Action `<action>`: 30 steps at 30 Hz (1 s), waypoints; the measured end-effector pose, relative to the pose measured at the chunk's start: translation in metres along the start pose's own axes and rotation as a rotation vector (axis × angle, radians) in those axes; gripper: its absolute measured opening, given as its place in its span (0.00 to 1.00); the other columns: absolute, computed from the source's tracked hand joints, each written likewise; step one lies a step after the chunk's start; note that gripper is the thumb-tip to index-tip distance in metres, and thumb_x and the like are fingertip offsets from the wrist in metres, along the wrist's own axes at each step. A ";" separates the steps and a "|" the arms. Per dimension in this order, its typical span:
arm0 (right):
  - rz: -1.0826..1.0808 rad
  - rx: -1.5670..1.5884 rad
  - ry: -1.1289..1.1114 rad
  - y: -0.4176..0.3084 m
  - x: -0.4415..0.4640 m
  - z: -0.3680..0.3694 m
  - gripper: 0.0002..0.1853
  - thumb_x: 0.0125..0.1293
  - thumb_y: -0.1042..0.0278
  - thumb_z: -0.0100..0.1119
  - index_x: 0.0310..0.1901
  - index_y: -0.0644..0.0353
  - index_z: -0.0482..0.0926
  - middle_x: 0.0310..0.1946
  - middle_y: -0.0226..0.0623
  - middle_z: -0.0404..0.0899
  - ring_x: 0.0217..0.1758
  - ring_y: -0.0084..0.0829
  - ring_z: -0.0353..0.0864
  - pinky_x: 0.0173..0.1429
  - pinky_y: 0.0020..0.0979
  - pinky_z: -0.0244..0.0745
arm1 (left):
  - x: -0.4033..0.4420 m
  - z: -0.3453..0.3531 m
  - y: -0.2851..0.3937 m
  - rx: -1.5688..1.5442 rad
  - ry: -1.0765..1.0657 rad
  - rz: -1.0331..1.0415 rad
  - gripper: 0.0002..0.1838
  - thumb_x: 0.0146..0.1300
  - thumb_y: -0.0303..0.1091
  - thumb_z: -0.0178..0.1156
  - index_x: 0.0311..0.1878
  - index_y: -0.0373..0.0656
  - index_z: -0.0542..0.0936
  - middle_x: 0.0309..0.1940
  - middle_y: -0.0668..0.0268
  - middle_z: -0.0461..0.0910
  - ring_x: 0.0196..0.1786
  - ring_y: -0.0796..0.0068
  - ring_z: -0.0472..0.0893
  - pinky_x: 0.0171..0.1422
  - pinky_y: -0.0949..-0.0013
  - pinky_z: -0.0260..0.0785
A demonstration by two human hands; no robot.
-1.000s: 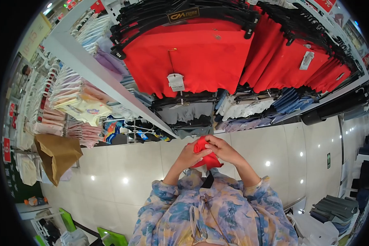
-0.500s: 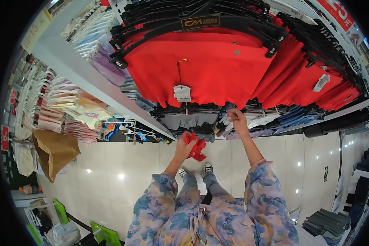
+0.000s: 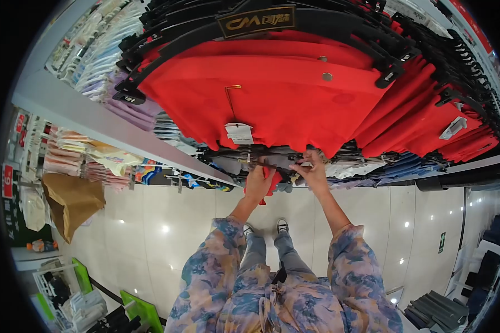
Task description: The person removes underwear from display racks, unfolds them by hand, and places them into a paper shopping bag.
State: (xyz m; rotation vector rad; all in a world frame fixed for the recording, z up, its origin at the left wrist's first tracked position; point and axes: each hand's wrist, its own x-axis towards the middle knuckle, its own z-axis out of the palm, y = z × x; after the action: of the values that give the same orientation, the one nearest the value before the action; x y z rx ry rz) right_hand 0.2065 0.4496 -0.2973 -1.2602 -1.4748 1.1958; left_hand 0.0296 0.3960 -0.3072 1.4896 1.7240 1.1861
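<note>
Since half a second ago, my left hand [image 3: 258, 182] has risen to just below the hem of the hanging red garment [image 3: 272, 105], and my right hand [image 3: 315, 173] has come in closer to it; the garment itself now looms larger. That garment is my landmark: it hangs from a black hanger [image 3: 339, 23], with a white tag [image 3: 239, 133] low on its front.

Under its hem, my left fingers are curled around a bunched red cloth [image 3: 271, 192], part of which hangs out below the grip. My right fingers are bent, the thumb and one finger drawn narrow and pointing toward the left hand; I cannot tell whether they pinch anything. Between the two hands, also below the hem, runs a thin dark strip [image 3: 276, 166]; whether I hold it or it belongs to the rack is unclear.

As I judge it, the step in hand is close two-handed work at that strip. The next move calls for a steady left hold on the cloth and careful right fingertips, clear of the garments hanging around it.
</note>
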 end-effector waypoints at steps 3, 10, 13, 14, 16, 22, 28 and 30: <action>-0.088 0.046 -0.021 -0.009 -0.002 0.007 0.27 0.47 0.76 0.72 0.49 0.64 0.69 0.43 0.42 0.73 0.43 0.24 0.75 0.40 0.23 0.79 | 0.001 0.008 -0.006 -0.026 0.078 0.031 0.18 0.59 0.32 0.60 0.52 0.42 0.70 0.31 0.52 0.79 0.37 0.48 0.79 0.39 0.57 0.70; -0.161 -0.077 -0.008 0.010 0.006 0.008 0.18 0.57 0.84 0.57 0.49 0.63 0.69 0.46 0.36 0.71 0.38 0.28 0.78 0.37 0.23 0.77 | 0.009 0.002 -0.010 0.007 -0.017 -0.112 0.15 0.59 0.34 0.59 0.48 0.40 0.74 0.31 0.48 0.78 0.36 0.45 0.78 0.38 0.55 0.70; -0.126 -0.068 0.083 0.005 0.006 0.012 0.15 0.59 0.81 0.56 0.48 0.64 0.69 0.45 0.36 0.71 0.36 0.26 0.77 0.34 0.23 0.74 | 0.011 0.001 -0.007 -0.016 0.068 0.019 0.12 0.60 0.35 0.58 0.43 0.39 0.76 0.31 0.48 0.79 0.36 0.45 0.77 0.38 0.55 0.70; -0.110 0.013 0.132 0.005 0.007 0.014 0.15 0.59 0.79 0.57 0.47 0.64 0.68 0.43 0.36 0.72 0.35 0.24 0.76 0.33 0.23 0.72 | 0.011 0.001 -0.010 -0.016 0.071 0.018 0.12 0.60 0.35 0.58 0.43 0.39 0.76 0.31 0.48 0.79 0.36 0.45 0.77 0.38 0.55 0.70; -0.117 -0.057 0.119 0.004 0.008 0.011 0.13 0.60 0.77 0.58 0.45 0.65 0.69 0.40 0.36 0.73 0.33 0.23 0.75 0.34 0.24 0.72 | 0.010 -0.003 -0.012 0.118 0.003 -0.045 0.11 0.60 0.34 0.57 0.43 0.39 0.76 0.33 0.49 0.79 0.37 0.45 0.77 0.38 0.56 0.70; -0.144 -0.165 -0.059 0.002 0.007 0.000 0.10 0.59 0.74 0.61 0.40 0.69 0.74 0.32 0.36 0.75 0.28 0.22 0.76 0.34 0.23 0.73 | 0.005 -0.004 -0.009 0.021 0.095 0.012 0.10 0.60 0.33 0.58 0.43 0.40 0.75 0.32 0.50 0.79 0.37 0.45 0.77 0.40 0.55 0.69; -0.310 -0.210 -0.109 0.014 0.007 -0.009 0.13 0.57 0.73 0.62 0.42 0.69 0.77 0.30 0.34 0.77 0.29 0.21 0.77 0.32 0.22 0.72 | -0.006 -0.009 -0.025 0.135 0.082 0.031 0.09 0.61 0.34 0.58 0.40 0.41 0.74 0.33 0.53 0.79 0.40 0.48 0.77 0.40 0.57 0.69; -0.289 -0.208 -0.131 0.012 0.009 -0.012 0.12 0.58 0.73 0.62 0.42 0.69 0.77 0.29 0.33 0.78 0.29 0.20 0.77 0.32 0.22 0.72 | -0.016 -0.014 -0.031 0.174 0.095 -0.034 0.09 0.61 0.35 0.58 0.38 0.41 0.74 0.32 0.52 0.78 0.39 0.48 0.77 0.40 0.56 0.69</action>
State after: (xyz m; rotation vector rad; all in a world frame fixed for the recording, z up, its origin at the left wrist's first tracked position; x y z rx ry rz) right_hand 0.2193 0.4602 -0.3071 -1.0707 -1.8460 0.9657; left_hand 0.0064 0.3776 -0.3305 1.5185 1.9514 1.1299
